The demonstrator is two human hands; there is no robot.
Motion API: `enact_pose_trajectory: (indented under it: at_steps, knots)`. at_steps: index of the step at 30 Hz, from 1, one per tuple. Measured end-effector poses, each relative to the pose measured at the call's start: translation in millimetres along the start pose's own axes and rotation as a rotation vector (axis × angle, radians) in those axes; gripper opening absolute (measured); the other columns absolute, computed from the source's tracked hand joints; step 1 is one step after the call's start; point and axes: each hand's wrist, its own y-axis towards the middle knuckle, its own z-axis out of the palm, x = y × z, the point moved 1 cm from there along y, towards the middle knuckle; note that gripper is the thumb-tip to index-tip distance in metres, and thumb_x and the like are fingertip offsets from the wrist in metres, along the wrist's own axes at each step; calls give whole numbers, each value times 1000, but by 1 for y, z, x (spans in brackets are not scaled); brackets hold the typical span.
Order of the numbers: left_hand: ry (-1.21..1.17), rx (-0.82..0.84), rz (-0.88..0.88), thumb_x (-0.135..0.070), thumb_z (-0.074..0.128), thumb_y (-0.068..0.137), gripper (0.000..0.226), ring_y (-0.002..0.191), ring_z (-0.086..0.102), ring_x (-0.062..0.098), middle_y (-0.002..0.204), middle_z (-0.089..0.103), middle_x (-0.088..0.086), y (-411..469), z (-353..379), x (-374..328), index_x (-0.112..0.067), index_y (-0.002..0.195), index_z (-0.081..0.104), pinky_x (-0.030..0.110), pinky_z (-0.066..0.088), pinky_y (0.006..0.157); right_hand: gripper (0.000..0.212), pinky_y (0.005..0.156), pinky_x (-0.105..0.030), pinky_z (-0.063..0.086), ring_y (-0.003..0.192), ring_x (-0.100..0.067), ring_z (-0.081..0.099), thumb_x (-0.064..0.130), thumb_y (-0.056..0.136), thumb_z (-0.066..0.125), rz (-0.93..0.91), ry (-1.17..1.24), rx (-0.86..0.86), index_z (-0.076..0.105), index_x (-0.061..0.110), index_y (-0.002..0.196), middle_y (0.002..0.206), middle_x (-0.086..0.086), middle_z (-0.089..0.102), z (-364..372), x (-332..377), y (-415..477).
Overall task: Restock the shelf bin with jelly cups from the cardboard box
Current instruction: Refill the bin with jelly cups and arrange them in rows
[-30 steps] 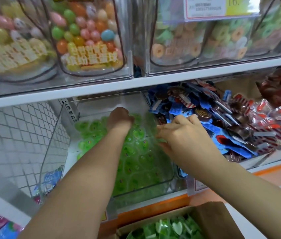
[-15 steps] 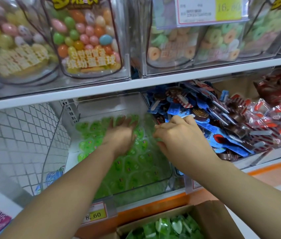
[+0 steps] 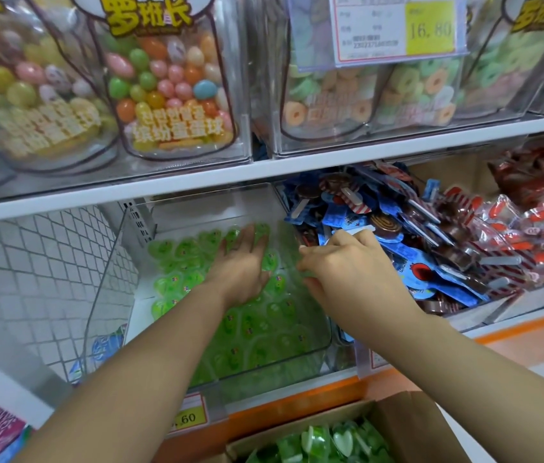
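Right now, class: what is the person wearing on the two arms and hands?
The left hand and right hand are ungloved; both forearms are bare, with no sleeve, watch or bracelet in view. A faint line on one left finger may be a ring, too blurred to tell.

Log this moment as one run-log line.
step: restock | left-hand grip: flat on jelly cups in shelf bin | right-hand grip: curled on bin's right wall | cardboard box: below, green cups inside
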Motion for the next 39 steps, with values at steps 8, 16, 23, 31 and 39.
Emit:
enact_pose_trajectory:
  at_steps: [8,16,23,31,39]
  knots:
    - [-7,50,-55,-51,41,95,82,146,-11,25,157,-15,11,7,4,2,-18,151,-9,49,-9,117,27,63,-31,11,62,-16,50,17,50,83,-5,7,-1,64,29,65,62,12,64,2,0,0]
    - [-34,31,-109,-51,43,94,84,145,-16,24,156,-20,12,3,1,2,-20,150,-11,48,-14,113,29,62,-32,8,61,-16,49,16,47,83,1,-11,23,63,29,61,62,11,64,-1,2,1]
    - [-10,72,-181,-56,41,93,86,146,-12,25,157,-17,12,2,3,13,-17,151,-9,55,-11,114,26,62,-30,20,65,-15,50,16,52,80,10,-19,60,63,30,66,66,12,64,0,3,0]
    - [10,49,-148,-55,41,93,84,145,-17,22,157,-19,9,4,4,11,-20,151,-9,54,-16,111,25,63,-32,13,66,-15,50,14,55,79,19,-3,82,64,30,67,71,11,67,-1,3,0]
    - [-17,19,-113,-52,43,93,80,145,-14,22,159,-11,3,8,4,8,-23,152,-2,56,-16,110,28,60,-35,7,61,-15,48,14,49,81,17,-7,89,61,29,60,66,11,66,-3,2,0]
